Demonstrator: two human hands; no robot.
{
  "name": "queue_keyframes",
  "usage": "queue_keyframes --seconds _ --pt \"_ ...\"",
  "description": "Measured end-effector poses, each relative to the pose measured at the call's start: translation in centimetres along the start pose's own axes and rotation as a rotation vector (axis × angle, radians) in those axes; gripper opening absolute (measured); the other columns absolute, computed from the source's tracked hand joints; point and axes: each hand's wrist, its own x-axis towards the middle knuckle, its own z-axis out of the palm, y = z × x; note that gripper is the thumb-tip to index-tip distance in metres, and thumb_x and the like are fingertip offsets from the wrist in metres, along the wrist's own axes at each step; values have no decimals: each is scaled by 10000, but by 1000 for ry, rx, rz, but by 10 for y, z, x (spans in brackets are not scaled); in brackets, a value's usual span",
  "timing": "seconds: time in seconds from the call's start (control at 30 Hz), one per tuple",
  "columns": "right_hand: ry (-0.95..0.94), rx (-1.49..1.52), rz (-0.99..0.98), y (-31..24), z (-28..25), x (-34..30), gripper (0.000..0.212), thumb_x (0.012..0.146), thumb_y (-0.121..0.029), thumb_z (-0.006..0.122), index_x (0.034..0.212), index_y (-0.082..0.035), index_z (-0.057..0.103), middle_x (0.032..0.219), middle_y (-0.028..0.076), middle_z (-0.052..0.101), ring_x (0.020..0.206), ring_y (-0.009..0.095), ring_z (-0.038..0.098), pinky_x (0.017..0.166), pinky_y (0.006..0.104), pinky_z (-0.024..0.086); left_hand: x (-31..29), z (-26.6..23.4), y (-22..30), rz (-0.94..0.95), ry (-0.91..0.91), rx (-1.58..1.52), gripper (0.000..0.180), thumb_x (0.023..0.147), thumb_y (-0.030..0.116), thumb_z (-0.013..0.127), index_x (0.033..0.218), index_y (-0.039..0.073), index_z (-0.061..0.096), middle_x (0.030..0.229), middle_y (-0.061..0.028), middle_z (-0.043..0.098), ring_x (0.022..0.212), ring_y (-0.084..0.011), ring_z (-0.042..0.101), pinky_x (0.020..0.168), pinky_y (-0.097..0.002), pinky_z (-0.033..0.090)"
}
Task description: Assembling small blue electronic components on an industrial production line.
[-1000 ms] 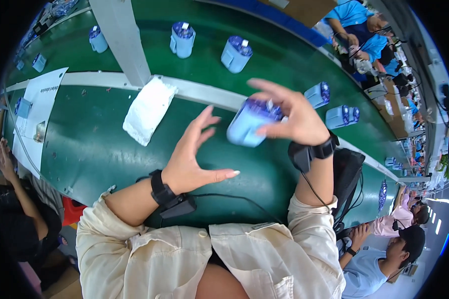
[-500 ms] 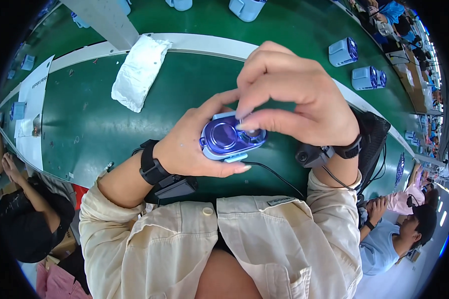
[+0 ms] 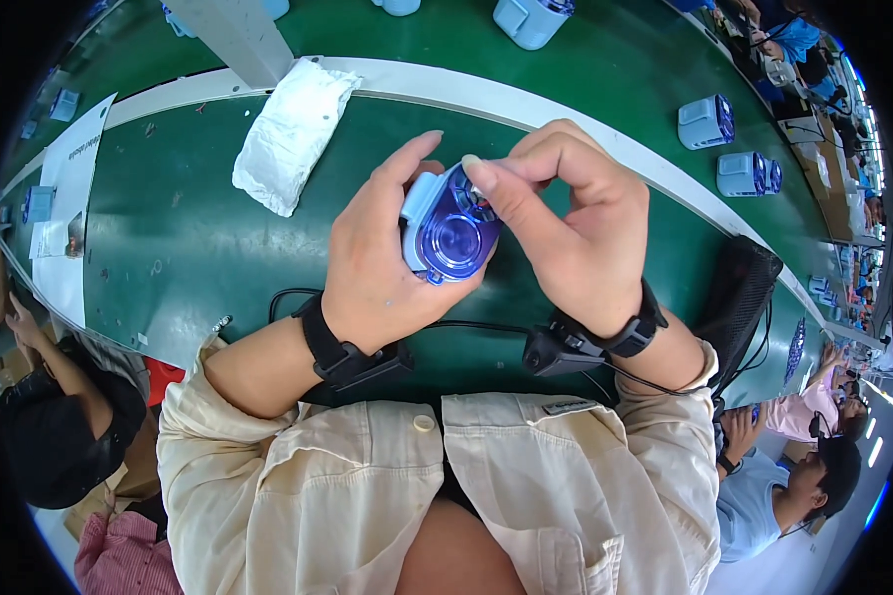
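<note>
Head view, listed from near to far. One cream shirt (image 3: 318,466), sleeves rolled. Two black wrist straps, left (image 3: 329,347) and right (image 3: 642,327), each bearing a small dark device. One black cable (image 3: 481,325), running behind the left wrist and across the table (image 3: 198,258), which is green.

Left hand (image 3: 372,263): fingers wrapped round one light-blue container (image 3: 454,238), held above the table with its clear purple lid facing the camera. Right hand (image 3: 595,223): thumb and forefinger drawn narrow at the far end of that lid, touching it; whether a small part sits between the fingertips cannot be told for certain.

Right of the right wrist: one black box (image 3: 739,283), near the table's edge. Beyond the hands: one crumpled white packet (image 3: 293,139), reaching the white rail (image 3: 446,87). Far left: one white sheet (image 3: 64,278), with a second blue container (image 3: 38,204) at its left edge.

Past the rail: one pale post (image 3: 236,40) and a further green surface (image 3: 397,45), carrying several similar containers, among them one at top centre (image 3: 534,22) and one at right (image 3: 706,123). At the sides: a seated person in black (image 3: 60,426), left; a person in light blue (image 3: 759,506), right.
</note>
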Motion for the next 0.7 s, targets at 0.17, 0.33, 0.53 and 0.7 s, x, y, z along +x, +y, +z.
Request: queue_keyframes --seconds 0.17,0.33,0.53,0.7 --pt "144 -11 -120 5 14 -3 126 796 -4 754 745 11 640 718 51 618 686 123 552 643 244 437 -1 0 -2 16 41 33 776 634 168 842 1307 37 478 1029 -147 626 885 -302 646 768 -363 527" --pt "136 -80 -175 13 16 -4 108 798 -1 755 824 3 651 817 51 637 719 124 548 660 242 437 1 2 -5 -14 35 49 765 623 158 842 1292 37 490 1026 -146 626 892 -309 643 776 -362 522" --pt "-143 528 264 22 4 8 180 897 -76 660 1054 3 627 1059 65 616 882 141 581 782 261 467 4 -7 -2 55 11 95 764 669 148 847 1321 41 463 1116 -132 635 986 -208 651 851 -310 518" --pt "-336 1028 437 11 8 8 257 959 -132 561 1166 18 579 1190 91 581 1037 167 582 902 301 468 1 -8 -4 166 64 45 765 662 150 843 1310 15 460 1130 -145 623 981 -253 646 842 -333 518"
